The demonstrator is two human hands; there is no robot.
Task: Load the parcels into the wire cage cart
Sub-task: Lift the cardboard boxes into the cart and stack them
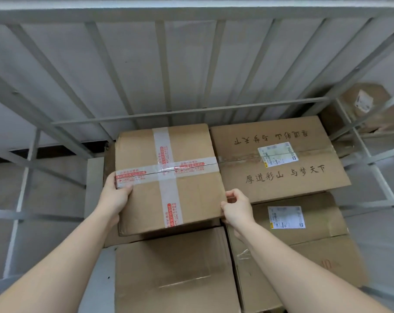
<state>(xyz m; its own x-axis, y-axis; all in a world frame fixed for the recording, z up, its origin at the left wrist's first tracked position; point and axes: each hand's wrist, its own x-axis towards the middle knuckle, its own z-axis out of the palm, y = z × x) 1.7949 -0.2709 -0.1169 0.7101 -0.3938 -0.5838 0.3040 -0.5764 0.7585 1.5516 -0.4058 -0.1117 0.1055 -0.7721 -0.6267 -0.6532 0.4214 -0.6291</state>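
A grey metal wire cage cart (pixel 163 64) encloses stacked brown cardboard boxes. Inside it, on top at the back left and just beside a wide brown lettered carton (pixel 281 175), lies a square brown parcel crossed with red-printed tape (pixel 169 177). The left hand (pixel 114 195) grips its left edge, thumb on top. The right hand (pixel 236 208) curls its fingers round the near right corner.

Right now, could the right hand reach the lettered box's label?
Probably yes: the right hand is beside the lettered box, whose label lies uncovered, though it grips the taped box.
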